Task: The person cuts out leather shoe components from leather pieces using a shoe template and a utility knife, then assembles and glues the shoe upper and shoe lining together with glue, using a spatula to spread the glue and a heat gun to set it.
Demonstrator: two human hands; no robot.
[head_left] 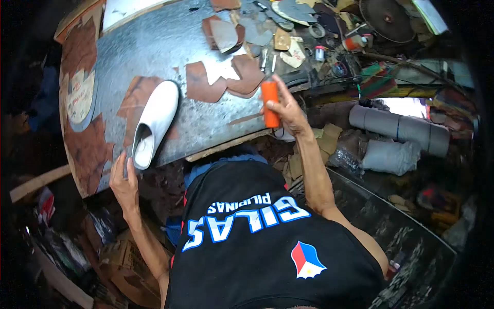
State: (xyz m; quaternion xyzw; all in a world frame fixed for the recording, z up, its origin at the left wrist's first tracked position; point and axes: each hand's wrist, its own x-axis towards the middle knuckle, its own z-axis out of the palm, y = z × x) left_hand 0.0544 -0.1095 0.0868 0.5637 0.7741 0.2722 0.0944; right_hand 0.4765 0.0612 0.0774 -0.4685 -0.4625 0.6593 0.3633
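In the right grip (pixel 291 114), a stout orange cylinder (pixel 270 105).

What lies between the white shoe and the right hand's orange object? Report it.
In the head view, two brown pieces and a white piece span the far part; the near part is mostly bare tabletop, with a thin brown strip.

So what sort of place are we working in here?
Probably a small shoemaking or shoe-repair workshop: a white clog-like shoe sits on the worktable, with cut brown leather-like pieces and a pale, sole-shaped pattern lying around it.
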